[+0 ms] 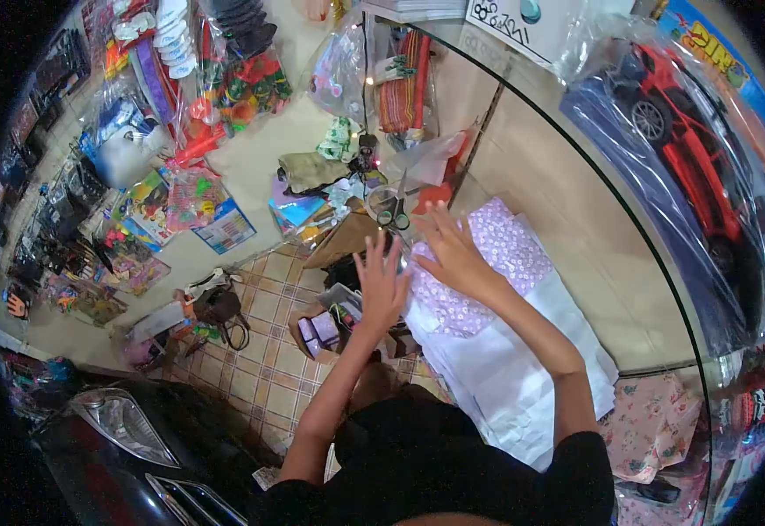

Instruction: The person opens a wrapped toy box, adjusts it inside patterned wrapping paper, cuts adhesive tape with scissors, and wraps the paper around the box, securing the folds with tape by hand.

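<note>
My left hand [382, 285] is raised with its fingers spread and nothing in it, left of the flowered sheet and above the boxes on the floor. Over the top left part of the lilac flowered sheet [510, 250] my right hand [453, 250] is stretched out, fingers apart, also holding nothing; whether it touches the sheet I cannot tell. White sheets [523, 351] lie beneath the flowered one. Scissors with dark green handles [393, 218] lie just beyond both hands, beside a roll of clear tape [381, 203].
A glass shelf edge [615, 188] curves along the right, with a boxed red toy car [689, 167] above it. Packed goods hang at the upper left. An open carton [317, 333] stands on the tiled floor [264, 351]. A black vehicle [128, 430] is at lower left.
</note>
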### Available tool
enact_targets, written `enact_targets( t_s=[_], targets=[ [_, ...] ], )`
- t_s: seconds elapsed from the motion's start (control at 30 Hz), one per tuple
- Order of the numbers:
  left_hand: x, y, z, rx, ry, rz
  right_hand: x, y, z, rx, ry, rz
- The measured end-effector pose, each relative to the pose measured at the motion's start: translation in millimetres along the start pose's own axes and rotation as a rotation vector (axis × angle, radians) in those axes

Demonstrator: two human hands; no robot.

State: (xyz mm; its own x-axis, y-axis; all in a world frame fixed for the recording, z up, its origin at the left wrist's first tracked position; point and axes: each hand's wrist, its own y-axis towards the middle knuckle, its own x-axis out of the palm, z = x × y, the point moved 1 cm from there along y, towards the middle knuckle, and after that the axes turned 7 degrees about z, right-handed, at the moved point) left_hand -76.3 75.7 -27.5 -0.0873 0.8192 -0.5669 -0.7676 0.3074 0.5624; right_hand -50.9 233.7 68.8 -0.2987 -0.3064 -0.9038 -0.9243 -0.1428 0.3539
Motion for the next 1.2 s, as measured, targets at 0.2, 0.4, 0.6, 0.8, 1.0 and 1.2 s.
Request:
enact_targets(
  t_s=[0.2, 0.4, 0.6, 0.8, 1.0, 1.2],
  targets=[
    [-7, 25, -64, -0.040, 0.283, 0.037, 73, 59, 19, -0.162, -0.244, -0.046],
    [-14, 46, -89, 0.058, 0.279, -0.052, 99, 98, 36, -0.123, -0.145, -0.290],
    [3, 59, -121, -0.041, 0.046, 0.047, 105, 103, 49, -0.217, -0.086, -0.206],
    [18, 84, -136, -0.103, -0.147, 0.105, 103, 101, 51, -0.224, 0.009, -0.069],
    [23, 92, -139, -0.262, -0.348, 0.089, 104, 100, 48, -0.185, -0.042, -0.066],
    [38, 95, -143, -0.348, -0.448, 0.160, 107, 101, 51, -0.159, -0.074, -0.195]
  ],
)
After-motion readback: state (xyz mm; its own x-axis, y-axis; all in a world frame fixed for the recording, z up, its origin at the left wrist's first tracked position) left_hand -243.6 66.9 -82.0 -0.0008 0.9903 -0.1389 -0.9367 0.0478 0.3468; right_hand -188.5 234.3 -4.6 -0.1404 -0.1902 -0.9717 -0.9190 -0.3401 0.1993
